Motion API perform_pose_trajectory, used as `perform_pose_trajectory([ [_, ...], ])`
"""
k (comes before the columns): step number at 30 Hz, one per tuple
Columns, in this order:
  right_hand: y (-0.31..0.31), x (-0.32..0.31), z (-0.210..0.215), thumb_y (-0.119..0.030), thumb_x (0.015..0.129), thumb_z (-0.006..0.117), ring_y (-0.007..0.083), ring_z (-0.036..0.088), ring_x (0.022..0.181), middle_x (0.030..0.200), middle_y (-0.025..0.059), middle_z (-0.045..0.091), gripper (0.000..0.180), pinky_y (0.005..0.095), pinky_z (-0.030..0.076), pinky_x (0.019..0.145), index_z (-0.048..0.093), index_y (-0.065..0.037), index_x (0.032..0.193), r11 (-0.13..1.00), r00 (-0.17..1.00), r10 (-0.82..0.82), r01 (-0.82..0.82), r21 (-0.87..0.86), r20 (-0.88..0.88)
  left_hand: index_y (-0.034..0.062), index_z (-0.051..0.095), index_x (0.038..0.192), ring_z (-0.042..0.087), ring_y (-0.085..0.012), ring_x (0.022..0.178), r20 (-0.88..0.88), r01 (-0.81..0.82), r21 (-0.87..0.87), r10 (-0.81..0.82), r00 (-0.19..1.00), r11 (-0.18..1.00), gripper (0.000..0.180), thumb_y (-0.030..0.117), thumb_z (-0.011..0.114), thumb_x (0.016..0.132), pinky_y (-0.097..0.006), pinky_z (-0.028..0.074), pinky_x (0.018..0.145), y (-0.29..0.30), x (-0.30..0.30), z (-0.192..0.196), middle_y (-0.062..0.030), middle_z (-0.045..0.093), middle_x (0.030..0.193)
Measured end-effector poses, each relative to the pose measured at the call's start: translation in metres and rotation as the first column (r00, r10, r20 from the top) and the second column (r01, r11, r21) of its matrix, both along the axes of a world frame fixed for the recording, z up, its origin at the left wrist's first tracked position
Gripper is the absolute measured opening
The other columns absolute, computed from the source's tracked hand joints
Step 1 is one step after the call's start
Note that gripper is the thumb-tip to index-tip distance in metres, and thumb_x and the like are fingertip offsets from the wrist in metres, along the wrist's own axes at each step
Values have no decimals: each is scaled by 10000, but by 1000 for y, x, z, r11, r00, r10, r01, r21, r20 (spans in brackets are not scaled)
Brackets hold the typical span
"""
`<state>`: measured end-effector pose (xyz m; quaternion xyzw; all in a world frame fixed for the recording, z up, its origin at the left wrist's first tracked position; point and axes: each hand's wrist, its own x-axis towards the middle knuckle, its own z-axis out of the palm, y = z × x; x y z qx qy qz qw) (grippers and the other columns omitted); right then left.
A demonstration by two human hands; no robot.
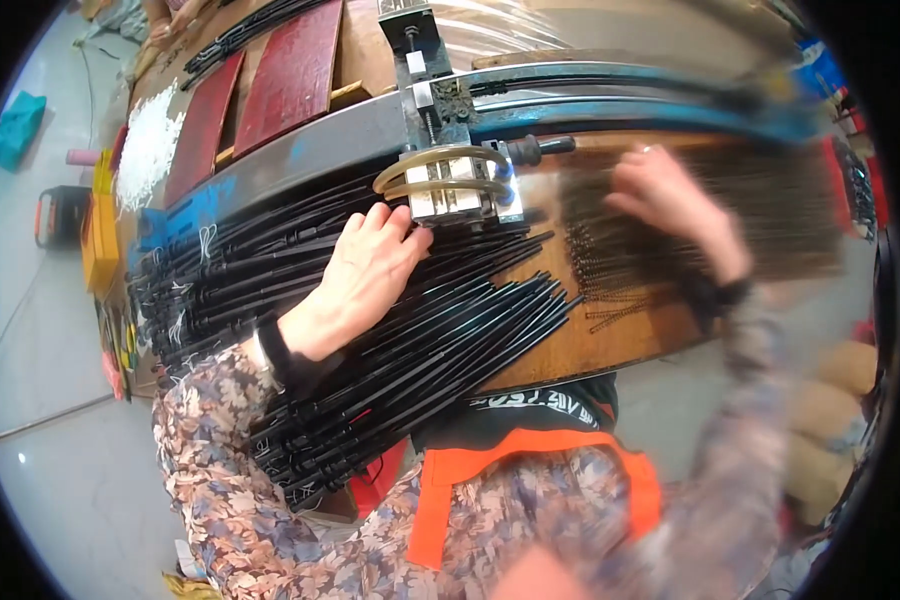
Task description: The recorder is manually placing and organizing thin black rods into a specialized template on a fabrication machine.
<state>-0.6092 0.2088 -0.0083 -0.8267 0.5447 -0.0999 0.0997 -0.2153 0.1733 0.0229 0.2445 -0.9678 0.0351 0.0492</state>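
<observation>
The left hand (pixel 362 262) was half curled at the metal clamp (pixel 448 192), perhaps for steadying, the right hand (pixel 667 190) bent loosely above springs (pixel 583 262), and their hold I could not tell.

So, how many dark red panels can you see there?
2: a narrower dark red panel beside the white pile, and a wider dark red panel to its right. More may be hidden.
</observation>
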Motion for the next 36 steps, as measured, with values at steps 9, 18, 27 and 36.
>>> perform_pose_trajectory([
  [9, 18, 50, 12, -178, 880, 657, 337, 664, 800, 877, 118, 674, 113, 413, 543, 700, 658, -109, 970, 991, 980, -63, 40, 124, 190, 11, 598, 1019, 565, -267, 904, 97, -107, 23, 104, 990, 994, 200, 152, 624, 879, -373, 473, 711, 6, -1, -9, -112, 578, 917],
  [18, 48, 45, -6, -176, 860, 708, 252, 616, 783, 825, 98, 635, 230, 376, 497, 694, 713, -78, 1068, 995, 880, 103, -87, -57, 464, 40, 546, 1185, 586, -288, 800, -46, -14, 238, 25, 999, 971, 438, -26, 614, 757, -391, 527, 617, 39, -19, 32, -107, 548, 850],
  [27, 70, 34, -18, -28, 710, 732, 228, 584, 702, 746, 51, 600, 495, 322, 508, 612, 649, -4, 1197, 827, 879, 314, -67, -558, 359, 89, 590, 1197, 610, -295, 590, -53, 70, 302, -56, 997, 951, 316, 142, 659, 892, -404, 503, 507, 39, -61, 67, -82, 560, 694],
  [36, 63, -53, -35, -240, 762, 830, 238, 637, 754, 961, 108, 678, 617, 337, 524, 643, 595, -26, 1292, 699, 881, -128, 406, -589, 455, 17, 580, 1097, 593, -357, 787, -90, 122, 38, -118, 989, 992, 263, -14, 588, 837, -429, 497, 652, 4, -112, 122, -162, 562, 840],
])
